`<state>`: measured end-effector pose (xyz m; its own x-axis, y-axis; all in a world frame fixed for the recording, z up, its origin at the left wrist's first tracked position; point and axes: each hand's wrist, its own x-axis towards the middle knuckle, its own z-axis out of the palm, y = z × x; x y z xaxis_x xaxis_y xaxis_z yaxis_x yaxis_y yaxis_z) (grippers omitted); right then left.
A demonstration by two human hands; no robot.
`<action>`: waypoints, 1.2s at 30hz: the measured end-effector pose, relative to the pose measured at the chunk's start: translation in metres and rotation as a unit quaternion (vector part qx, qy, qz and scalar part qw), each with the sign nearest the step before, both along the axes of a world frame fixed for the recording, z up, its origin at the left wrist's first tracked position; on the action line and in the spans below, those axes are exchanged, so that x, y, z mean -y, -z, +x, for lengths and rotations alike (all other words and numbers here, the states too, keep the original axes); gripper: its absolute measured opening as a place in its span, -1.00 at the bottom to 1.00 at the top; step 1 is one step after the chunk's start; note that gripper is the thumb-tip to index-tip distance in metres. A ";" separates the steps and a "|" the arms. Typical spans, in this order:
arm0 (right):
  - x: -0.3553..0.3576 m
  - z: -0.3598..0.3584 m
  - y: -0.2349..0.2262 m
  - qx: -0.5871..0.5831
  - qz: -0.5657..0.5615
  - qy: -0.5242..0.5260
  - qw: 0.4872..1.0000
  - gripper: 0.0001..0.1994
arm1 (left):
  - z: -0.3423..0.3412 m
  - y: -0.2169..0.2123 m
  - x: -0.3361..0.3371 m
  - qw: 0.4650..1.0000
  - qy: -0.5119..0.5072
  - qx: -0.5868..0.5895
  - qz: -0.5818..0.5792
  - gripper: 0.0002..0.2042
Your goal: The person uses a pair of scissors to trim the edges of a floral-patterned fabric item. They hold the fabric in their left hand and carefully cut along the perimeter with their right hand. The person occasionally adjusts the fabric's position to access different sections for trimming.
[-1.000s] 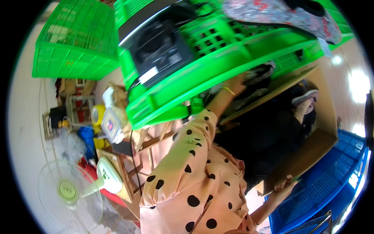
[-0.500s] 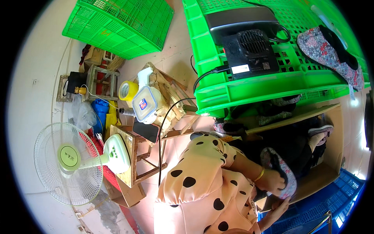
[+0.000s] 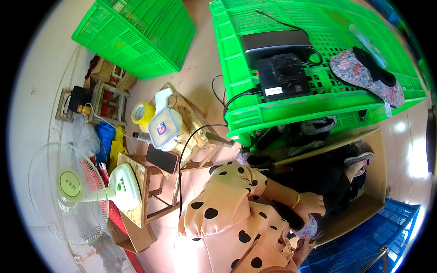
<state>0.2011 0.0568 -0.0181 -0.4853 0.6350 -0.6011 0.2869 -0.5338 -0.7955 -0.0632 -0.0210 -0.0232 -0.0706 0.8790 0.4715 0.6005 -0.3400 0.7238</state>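
Note:
A floral fabric shoe [image 3: 311, 228] with a dark opening is in front of me, partly hidden beneath my left wrist. My right hand [image 3: 304, 249] pinches its lower end from below. Over the shoe lies my left hand [image 3: 311, 204], with a yellow bracelet at the wrist. Its fingers curl beyond the shoe's upper edge, and whatever is inside them is hidden. A similar floral shoe [image 3: 359, 73] rests on the upturned green crate [image 3: 273, 117], beside a black charger-like device [image 3: 283, 77] with cables.
A cardboard box [image 3: 371, 175] stands beside my black-trousered legs, near a blue crate [image 3: 396, 218]. More shoes [image 3: 316, 125] are under the green crate. At left are a fan [image 3: 68, 191] and a wooden stool [image 3: 170, 120] bearing tape, a lidded container and a phone.
The floral shoe has turned and come down toward me. My left hand has shifted from its side to above it, fingers now curled. The whole view has swung slightly.

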 end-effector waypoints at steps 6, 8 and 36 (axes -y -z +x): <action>-0.009 0.017 0.021 0.027 -0.005 -0.072 0.997 -0.79 | 0.037 0.046 -0.015 0.941 0.197 0.089 -0.262 -0.46; -0.007 0.012 0.022 0.034 -0.004 -0.078 0.996 -0.79 | 0.048 0.052 -0.017 0.938 0.187 0.094 -0.277 -0.49; 0.042 0.007 0.000 -0.065 0.017 0.070 0.995 -0.77 | 0.018 0.014 -0.010 0.838 0.179 0.364 -0.366 -0.75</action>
